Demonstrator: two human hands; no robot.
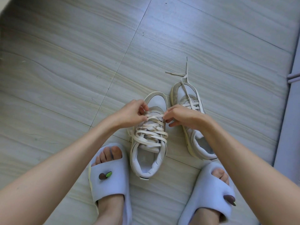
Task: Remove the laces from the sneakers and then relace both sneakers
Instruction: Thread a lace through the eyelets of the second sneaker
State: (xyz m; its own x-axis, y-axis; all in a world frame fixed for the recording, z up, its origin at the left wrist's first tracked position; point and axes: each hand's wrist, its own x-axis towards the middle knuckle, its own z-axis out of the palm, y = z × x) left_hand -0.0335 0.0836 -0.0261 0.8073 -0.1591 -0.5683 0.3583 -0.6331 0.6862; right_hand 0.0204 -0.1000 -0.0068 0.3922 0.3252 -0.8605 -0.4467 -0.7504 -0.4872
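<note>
Two white sneakers stand on the floor, toes pointing away from me. The left sneaker point(148, 143) carries a cream lace point(151, 133) in loose criss-crossed rows. My left hand point(132, 113) pinches that lace at the row nearest the toe, on the shoe's left side. My right hand point(181, 116) pinches the same row on the right side. The right sneaker point(191, 120) lies partly under my right wrist. Its lace point(186, 77) is threaded in the front rows, and the two loose ends trail over the toe onto the floor.
My two feet in pale blue slippers, left slipper point(110, 179) and right slipper point(209, 192), flank the left sneaker's heel. Grey wood-look floor tiles point(65, 70) spread all around. A grey furniture edge point(290, 95) runs down the right side.
</note>
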